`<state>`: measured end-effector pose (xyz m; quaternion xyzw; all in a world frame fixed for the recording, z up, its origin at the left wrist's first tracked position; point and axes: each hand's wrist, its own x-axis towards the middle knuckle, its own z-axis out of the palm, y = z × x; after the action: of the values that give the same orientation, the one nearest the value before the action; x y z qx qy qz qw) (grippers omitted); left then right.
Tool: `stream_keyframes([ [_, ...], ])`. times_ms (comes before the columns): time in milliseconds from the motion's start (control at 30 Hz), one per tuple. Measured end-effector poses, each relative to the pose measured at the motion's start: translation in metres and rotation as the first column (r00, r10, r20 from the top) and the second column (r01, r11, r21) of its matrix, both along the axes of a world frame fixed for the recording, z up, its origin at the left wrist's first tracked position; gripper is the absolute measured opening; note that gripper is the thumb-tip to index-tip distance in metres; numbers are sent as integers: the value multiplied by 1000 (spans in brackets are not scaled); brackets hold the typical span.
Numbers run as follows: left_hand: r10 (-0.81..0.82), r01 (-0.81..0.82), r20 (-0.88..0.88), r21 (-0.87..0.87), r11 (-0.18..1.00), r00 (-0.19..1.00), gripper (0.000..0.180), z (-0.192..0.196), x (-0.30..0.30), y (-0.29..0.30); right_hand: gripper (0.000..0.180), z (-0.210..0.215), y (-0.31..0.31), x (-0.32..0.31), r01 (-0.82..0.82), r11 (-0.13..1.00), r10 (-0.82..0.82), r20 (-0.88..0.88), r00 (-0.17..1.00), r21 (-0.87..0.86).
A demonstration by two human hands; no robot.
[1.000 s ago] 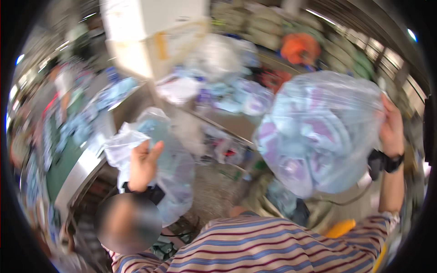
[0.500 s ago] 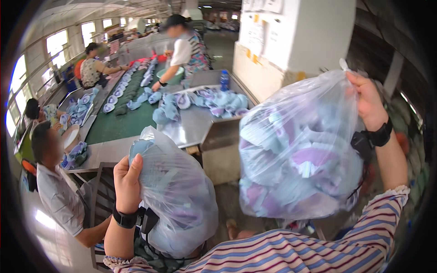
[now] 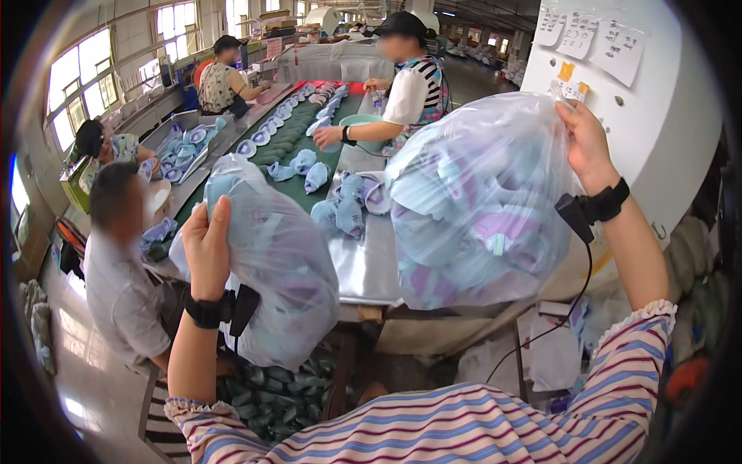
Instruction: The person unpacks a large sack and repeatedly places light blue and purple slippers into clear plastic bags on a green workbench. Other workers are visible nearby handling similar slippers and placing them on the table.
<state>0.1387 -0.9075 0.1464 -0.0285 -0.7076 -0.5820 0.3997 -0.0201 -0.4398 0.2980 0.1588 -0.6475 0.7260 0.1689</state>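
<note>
My right hand pinches the gathered neck of a clear plastic bag, which hangs full of light-blue and purple fabric pieces. On the left, my left hand is closed on the upper edge of a second plastic bag, its thumb on the outside. Pale blue and purple pieces show faintly through that cloudy film. Both bags are held up in front of me, with the ends of a metal-topped worktable behind them. Black bands circle both wrists.
Rows of blue and dark green pieces lie on a green conveyor belt. Several people work along it; a seated person is close on my left. A white pillar with papers stands at right. Dark green pieces are heaped below.
My view has turned toward the right-hand side less and the belt now sits further right. Both bags have risen in view, still in my hands.
</note>
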Motion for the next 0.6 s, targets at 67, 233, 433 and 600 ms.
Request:
stream_keyframes([
  [67,16,-16,-24,8,1000,1000,34,-3,-41,-16,19,-16,-11,-24,15,995,-12,-28,1000,103],
  [233,224,-207,72,-188,960,972,36,-15,-117,-23,23,-58,12,-96,265,690,-131,-243,961,674],
  [433,-58,41,335,56,998,940,29,-78,-140,11,21,-181,59,-143,-148,-688,100,294,951,711],
  [600,-59,-2,395,153,988,917,32,-176,-151,54,33,-207,38,-202,-419,-808,-74,633,771,415],
])
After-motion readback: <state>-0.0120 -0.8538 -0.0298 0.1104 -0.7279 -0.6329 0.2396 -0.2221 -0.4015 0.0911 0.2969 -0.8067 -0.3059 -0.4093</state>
